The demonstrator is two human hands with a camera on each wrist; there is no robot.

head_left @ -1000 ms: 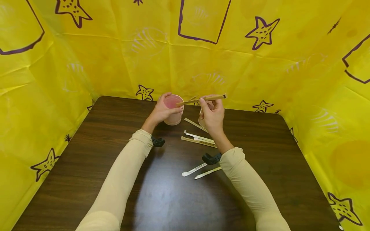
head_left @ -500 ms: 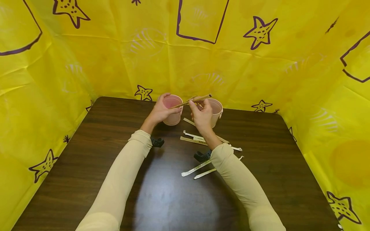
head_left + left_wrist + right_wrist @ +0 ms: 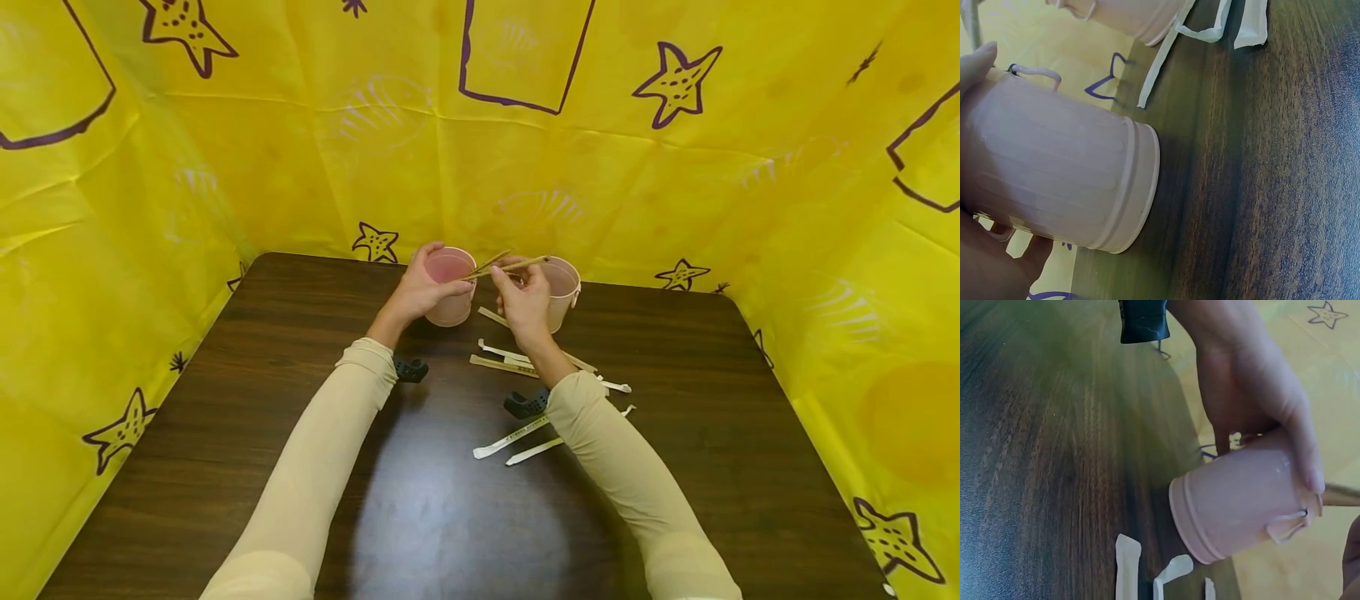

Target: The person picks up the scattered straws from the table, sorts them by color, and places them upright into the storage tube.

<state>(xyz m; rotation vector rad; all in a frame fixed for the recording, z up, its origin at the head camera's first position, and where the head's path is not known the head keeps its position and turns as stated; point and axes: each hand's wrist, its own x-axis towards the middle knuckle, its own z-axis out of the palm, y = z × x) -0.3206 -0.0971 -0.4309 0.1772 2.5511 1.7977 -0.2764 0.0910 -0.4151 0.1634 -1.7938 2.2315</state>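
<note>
Left hand (image 3: pixel 422 285): fingers curled round a pink bucket (image 3: pixel 450 311). Right hand (image 3: pixel 527 302): fingers pinching a slender tan stick (image 3: pixel 483 272), which extends from their tips to the bucket's mouth.

Lost part of the rightmost bucket (image 3: pixel 564 293), mid-frame in the head view, behind the right hand (image 3: pixel 525 302). Could not read the tiny print (image 3: pixel 523 431) on wrapped straws (image 3: pixel 495 363) below, partly covered by the right arm (image 3: pixel 607 450). Caught only part of the left hand (image 3: pixel 991 262) and gripped bucket (image 3: pixel 1054 162), cut by the left wrist view's left edge.
</note>
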